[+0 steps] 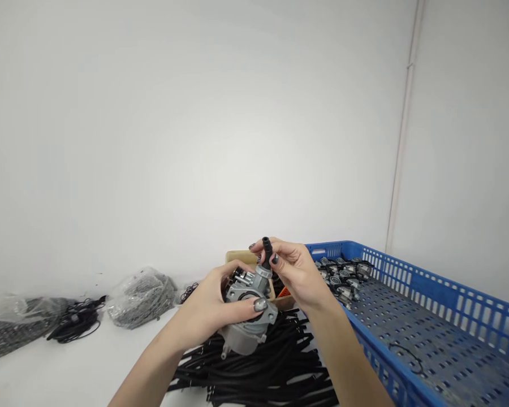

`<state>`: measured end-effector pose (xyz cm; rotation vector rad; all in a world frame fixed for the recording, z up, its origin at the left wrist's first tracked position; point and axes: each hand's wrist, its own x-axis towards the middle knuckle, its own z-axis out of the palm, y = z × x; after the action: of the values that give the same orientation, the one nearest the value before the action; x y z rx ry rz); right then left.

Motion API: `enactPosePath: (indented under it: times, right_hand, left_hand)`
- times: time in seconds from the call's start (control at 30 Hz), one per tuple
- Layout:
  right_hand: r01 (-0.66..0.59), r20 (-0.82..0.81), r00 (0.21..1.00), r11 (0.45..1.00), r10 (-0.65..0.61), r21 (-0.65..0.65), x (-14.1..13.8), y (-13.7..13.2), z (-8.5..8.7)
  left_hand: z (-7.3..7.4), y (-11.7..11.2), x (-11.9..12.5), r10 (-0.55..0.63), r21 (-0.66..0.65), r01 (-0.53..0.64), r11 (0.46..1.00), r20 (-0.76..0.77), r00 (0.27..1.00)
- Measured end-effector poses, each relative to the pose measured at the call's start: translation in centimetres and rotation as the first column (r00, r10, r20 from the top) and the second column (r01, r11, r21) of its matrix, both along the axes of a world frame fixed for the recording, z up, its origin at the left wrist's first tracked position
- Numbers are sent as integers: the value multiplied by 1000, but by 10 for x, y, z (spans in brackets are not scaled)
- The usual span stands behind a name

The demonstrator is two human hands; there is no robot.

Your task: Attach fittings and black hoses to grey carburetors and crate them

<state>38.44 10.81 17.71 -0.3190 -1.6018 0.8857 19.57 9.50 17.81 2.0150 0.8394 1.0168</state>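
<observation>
A grey metal carburetor [244,333] is held up above the table, tilted, in my left hand [212,305]. The thumb lies across its front flange and the fingers wrap round behind, out of sight. On its upper end sits a black ribbed cap [267,254] with a narrow tip. My right hand [294,271] pinches this cap between thumb and fingers. Below the carburetor lies a heap of black rubber hoses [271,367], partly hidden by my hands.
A blue plastic crate [432,282] stands at the right, with several carburetors [341,277] at its far end. Behind my hands are a cream tray [237,256] and something orange. Clear bags of small parts [142,297] and a black cable bundle [76,322] lie left, by the wall.
</observation>
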Motion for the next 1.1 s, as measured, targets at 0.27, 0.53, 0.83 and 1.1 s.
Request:
enactPosePath:
  times: [0.27,0.53,0.83,1.1]
  right_hand:
    - [-108,36,994,994,107,17,1,6,-3]
    - [67,78,995,997,-69,35,4,6,2]
    - [156,-17,988,988,-156,8,-4,20,-6]
    - [182,-70,980,979,-189,-87,-8,16,-3]
  left_hand:
    - [-3,2,-2,4,-62,0,998,70,998]
    - [1,0,4,39,50,-42,998,51,998]
    - [4,-8,9,298,124,-304,944,64,952]
    - [8,-11,4,277,92,-277,957,16,961]
